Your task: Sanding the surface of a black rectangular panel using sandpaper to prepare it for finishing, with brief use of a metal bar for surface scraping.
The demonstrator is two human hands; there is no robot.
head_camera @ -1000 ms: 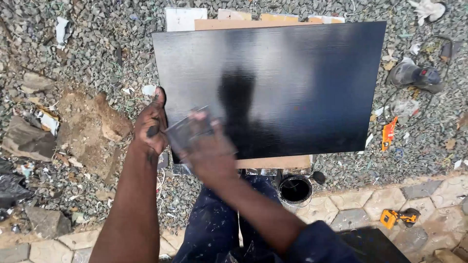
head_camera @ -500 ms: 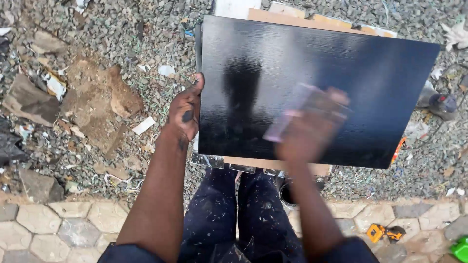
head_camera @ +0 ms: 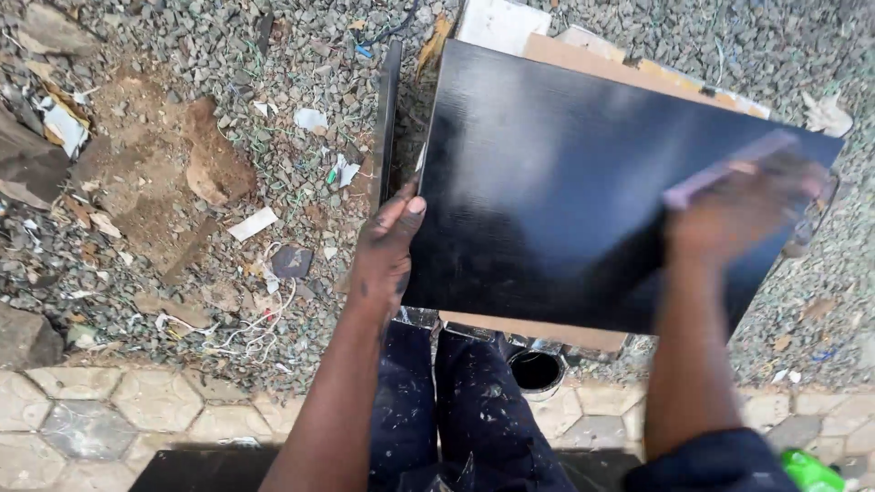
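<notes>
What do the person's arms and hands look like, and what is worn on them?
Both forearms are bare. The left hand wears no glove; dark paint-like spots mark its back and wrist. The right hand is blurred, so any marks on it cannot be told. A dark blue sleeve shows at the right upper arm. No watch or ring is visible.
</notes>
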